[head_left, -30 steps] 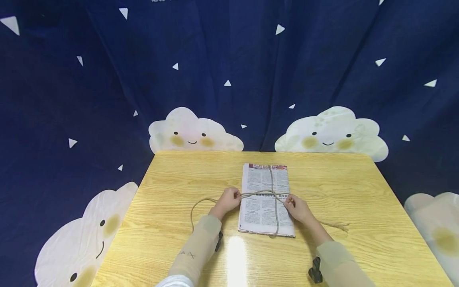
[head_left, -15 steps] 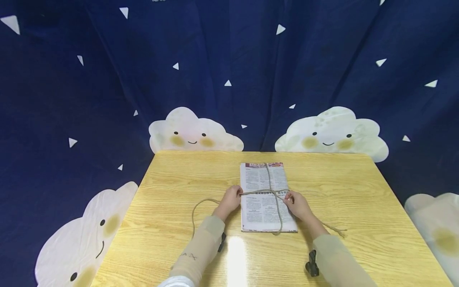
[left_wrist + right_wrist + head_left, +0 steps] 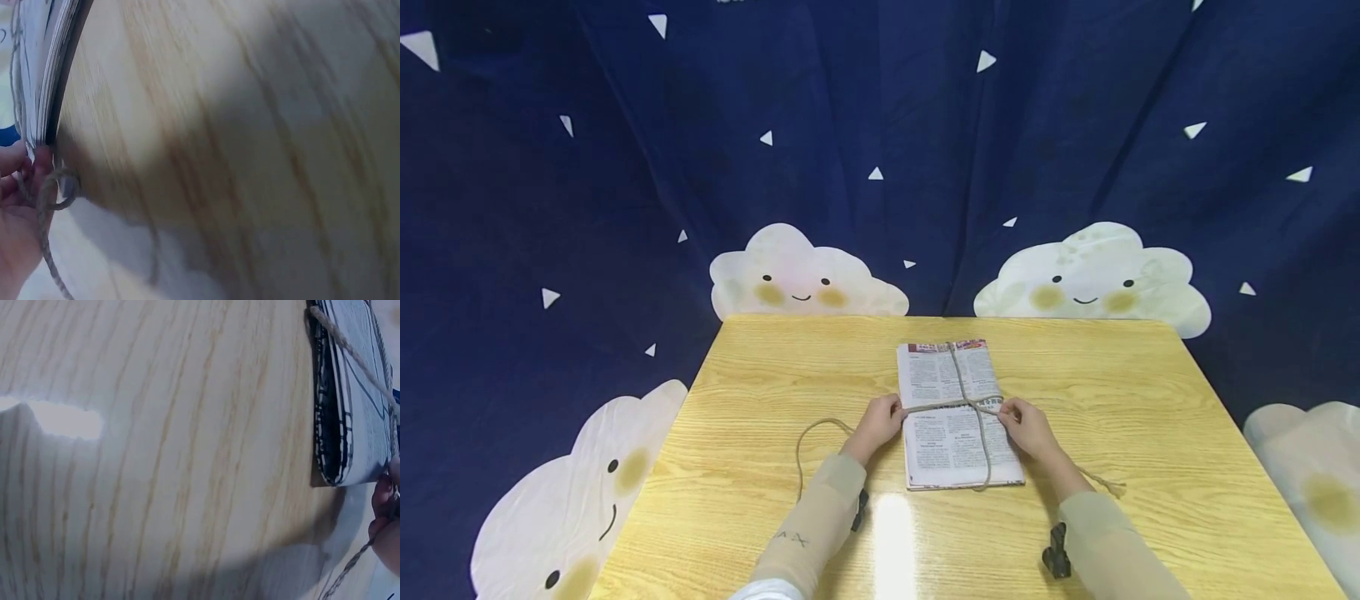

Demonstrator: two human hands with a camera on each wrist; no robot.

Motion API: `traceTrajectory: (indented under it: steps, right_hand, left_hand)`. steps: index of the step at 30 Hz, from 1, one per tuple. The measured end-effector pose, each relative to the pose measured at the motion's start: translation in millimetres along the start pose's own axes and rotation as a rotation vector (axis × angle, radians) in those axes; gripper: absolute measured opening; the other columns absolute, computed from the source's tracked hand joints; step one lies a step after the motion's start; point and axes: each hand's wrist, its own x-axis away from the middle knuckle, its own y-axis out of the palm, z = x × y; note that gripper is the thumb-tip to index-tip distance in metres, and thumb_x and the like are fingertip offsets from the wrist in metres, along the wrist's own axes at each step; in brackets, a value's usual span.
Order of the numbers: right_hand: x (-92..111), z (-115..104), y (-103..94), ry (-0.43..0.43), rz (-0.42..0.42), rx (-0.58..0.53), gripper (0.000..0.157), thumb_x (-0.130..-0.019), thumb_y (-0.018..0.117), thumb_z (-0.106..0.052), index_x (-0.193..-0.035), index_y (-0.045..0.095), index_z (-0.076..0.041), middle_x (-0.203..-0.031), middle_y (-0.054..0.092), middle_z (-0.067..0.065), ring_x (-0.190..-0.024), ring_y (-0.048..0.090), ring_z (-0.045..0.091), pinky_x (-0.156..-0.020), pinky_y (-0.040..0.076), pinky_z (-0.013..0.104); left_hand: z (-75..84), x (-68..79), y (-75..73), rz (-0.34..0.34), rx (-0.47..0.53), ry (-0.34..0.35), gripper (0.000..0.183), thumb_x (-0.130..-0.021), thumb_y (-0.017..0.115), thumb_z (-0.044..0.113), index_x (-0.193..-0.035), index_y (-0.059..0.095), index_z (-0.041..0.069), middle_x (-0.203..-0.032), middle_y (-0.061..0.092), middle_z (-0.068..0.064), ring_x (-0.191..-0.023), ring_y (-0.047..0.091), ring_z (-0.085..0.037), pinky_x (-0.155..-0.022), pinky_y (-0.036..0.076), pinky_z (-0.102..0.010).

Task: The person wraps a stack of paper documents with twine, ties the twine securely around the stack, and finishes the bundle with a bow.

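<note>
A folded stack of newspapers (image 3: pixel 932 450) lies on the wooden table, twine (image 3: pixel 981 442) running over it lengthwise and crosswise and meeting near its middle. At the stack's left edge my left hand (image 3: pixel 880 421) pinches the twine, which stretches taut across the top page. My right hand (image 3: pixel 1028 427) pinches the other length at the right edge. In the left wrist view, the twine (image 3: pixel 47 231) makes a small loop by the fingers and trails down. The right wrist view shows the stack's folded edge (image 3: pixel 337 437) beside my fingers, and a tail of twine (image 3: pixel 350 565) leaving the hand.
One loose end of twine (image 3: pixel 801 442) curves over the table (image 3: pixel 760 375) on the left; a frayed end (image 3: pixel 1112 485) lies on the right. A dark blue curtain (image 3: pixel 880 100) with clouds hangs behind the table. Each wrist carries a small black device (image 3: pixel 1057 552).
The stack has turned slightly, its far end shifting left and its near end right. The crosswise twine has drawn tighter and straighter between my hands, which stay at the two edges.
</note>
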Motion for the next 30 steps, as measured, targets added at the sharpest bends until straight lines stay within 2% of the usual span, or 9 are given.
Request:
traceTrajectory:
  steps: [9,11,15,17,19,24,30]
  right_hand:
    - [-2.3,0.9,-0.8,0.065,-0.005,-0.024,0.006,-0.086,0.058,-0.004,-0.086,0.059,0.002,-0.073,0.055,0.008,-0.066,0.048,0.018,-0.056,0.040,0.026]
    - [-2.8,0.7,-2.0,0.063,0.008,0.003,0.007,-0.085,0.060,-0.006,-0.085,0.060,0.001,-0.073,0.058,0.008,-0.066,0.050,0.020,-0.061,0.040,0.029]
    - [-2.6,0.1,-5.1,0.023,0.085,0.103,0.008,-0.082,0.066,-0.011,-0.081,0.065,-0.003,-0.080,0.061,0.010,-0.075,0.053,0.027,-0.076,0.034,0.045]
    - [-2.3,0.4,-6.5,0.002,0.128,0.157,0.009,-0.080,0.069,-0.013,-0.079,0.067,-0.005,-0.085,0.061,0.011,-0.081,0.051,0.031,-0.078,0.030,0.049]
    - [-1.8,0.5,-7.0,-0.013,0.157,0.189,0.009,-0.078,0.071,-0.014,-0.078,0.068,-0.005,-0.087,0.058,0.012,-0.083,0.050,0.032,-0.078,0.034,0.050]
    - [-1.8,0.4,-3.9,-0.011,0.175,0.136,0.008,-0.078,0.069,-0.007,-0.079,0.068,0.001,-0.086,0.057,0.015,-0.080,0.054,0.032,-0.071,0.046,0.045]
    - [-0.4,1.8,2.3,0.051,0.204,0.057,0.014,-0.082,0.067,-0.009,-0.085,0.067,0.004,-0.086,0.063,0.019,-0.082,0.058,0.032,-0.073,0.049,0.043]
  left_hand:
    - [-6.0,1.7,1.0,0.046,0.086,0.024,0.023,-0.084,0.047,-0.002,-0.064,0.039,0.007,-0.057,0.039,0.003,-0.050,0.038,-0.008,-0.042,0.032,-0.017]
    - [-7.2,1.7,1.2,0.057,0.092,0.030,0.023,-0.083,0.047,-0.003,-0.064,0.039,0.007,-0.057,0.039,0.003,-0.051,0.039,-0.008,-0.044,0.032,-0.017]
    - [-8.0,2.5,0.9,0.061,0.100,0.025,0.024,-0.084,0.046,-0.004,-0.064,0.038,0.007,-0.058,0.039,0.003,-0.052,0.038,-0.008,-0.045,0.032,-0.018]
    - [-7.7,3.3,0.4,0.054,0.103,0.013,0.025,-0.084,0.046,-0.004,-0.064,0.036,0.007,-0.058,0.038,0.003,-0.052,0.038,-0.009,-0.044,0.032,-0.018]
    - [-7.6,3.9,-0.3,0.051,0.105,0.005,0.026,-0.085,0.045,-0.005,-0.064,0.035,0.008,-0.058,0.038,0.003,-0.052,0.038,-0.009,-0.044,0.032,-0.018]
    - [-7.8,5.1,-0.6,0.057,0.136,0.003,0.026,-0.083,0.046,-0.007,-0.064,0.035,0.007,-0.059,0.041,0.001,-0.053,0.041,-0.009,-0.045,0.034,-0.018]
    - [-10.1,7.0,0.0,0.106,0.147,0.028,0.019,-0.079,0.049,-0.012,-0.070,0.040,0.003,-0.065,0.055,-0.007,-0.064,0.056,-0.014,-0.051,0.043,-0.019]
